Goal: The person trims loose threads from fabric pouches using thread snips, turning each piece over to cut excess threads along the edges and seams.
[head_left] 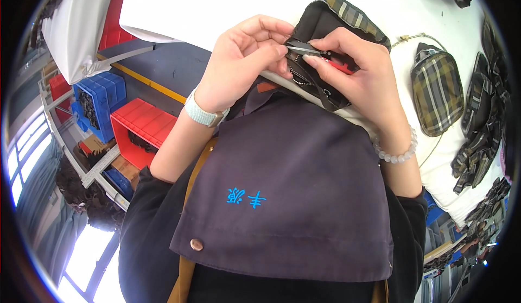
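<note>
A plaid zippered pouch [353,15] with a black lining lies open at the table's edge, in front of my body. My left hand [247,53] pinches its dark edge near the zipper [298,77]; whether a thread is also between the fingertips is too small to tell. In my right hand [361,67] is a pair of thread snips [339,65] with red handles and thin metal blades. The blades point left across the pouch, their tips close to my left thumb. The toothed zipper curves below both hands.
Another plaid pouch [438,91], zipped, lies to the right on the white table [217,4], with a cord beside it. Several dark plaid pieces [477,129] lie further right. On the left are a blue crate [111,94] and a red crate [144,121].
</note>
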Demonstrator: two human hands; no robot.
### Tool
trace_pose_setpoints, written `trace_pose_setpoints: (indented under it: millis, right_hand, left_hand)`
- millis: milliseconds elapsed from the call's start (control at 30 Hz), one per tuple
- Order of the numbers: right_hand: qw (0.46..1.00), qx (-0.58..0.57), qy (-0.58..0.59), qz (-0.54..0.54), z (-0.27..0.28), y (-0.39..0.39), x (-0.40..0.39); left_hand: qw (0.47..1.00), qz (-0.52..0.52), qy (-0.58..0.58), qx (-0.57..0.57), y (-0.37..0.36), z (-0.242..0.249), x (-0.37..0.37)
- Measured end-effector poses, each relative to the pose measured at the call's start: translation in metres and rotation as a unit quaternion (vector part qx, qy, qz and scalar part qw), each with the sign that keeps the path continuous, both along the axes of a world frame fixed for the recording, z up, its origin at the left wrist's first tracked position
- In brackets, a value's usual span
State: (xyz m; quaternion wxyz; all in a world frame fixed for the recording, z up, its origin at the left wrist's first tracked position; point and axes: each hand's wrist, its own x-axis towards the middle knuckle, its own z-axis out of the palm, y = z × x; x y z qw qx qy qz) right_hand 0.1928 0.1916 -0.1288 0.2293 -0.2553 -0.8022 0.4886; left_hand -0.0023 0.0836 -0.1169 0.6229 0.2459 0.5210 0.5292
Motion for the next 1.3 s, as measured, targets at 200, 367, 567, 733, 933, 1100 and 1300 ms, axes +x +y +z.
trace_pose_setpoints:
  millis: [200, 367, 567, 733, 933, 1100, 1300]
  right_hand:
    - [0.991, -0.122, 0.025, -0.047, 0.005, 0.001, 0.005]
    - [0.992, -0.094, 0.027, -0.078, -0.004, -0.002, 0.004]
    - [0.998, 0.023, 0.011, -0.059, -0.003, -0.005, 0.0]
    - [0.997, 0.05, 0.001, -0.051, -0.003, -0.005, 0.0]
    - [0.996, 0.071, 0.007, -0.05, -0.005, -0.004, -0.002]
    - [0.995, 0.084, 0.008, -0.049, -0.004, -0.004, -0.002]
    - [0.993, 0.104, 0.01, -0.05, -0.005, -0.004, -0.003]
  left_hand:
    - [0.994, 0.012, 0.101, -0.027, 0.007, 0.008, 0.013]
    - [0.996, 0.01, 0.084, -0.018, 0.001, -0.003, 0.007]
    - [0.998, 0.02, 0.058, -0.024, 0.002, 0.001, 0.006]
    - [0.997, 0.004, 0.071, -0.003, 0.001, 0.001, 0.005]
    - [0.999, 0.011, 0.052, 0.006, 0.003, 0.002, 0.006]
    - [0.997, 0.012, 0.07, 0.004, 0.002, -0.001, 0.007]
    - [0.997, 0.015, 0.07, 0.007, 0.002, -0.003, 0.008]
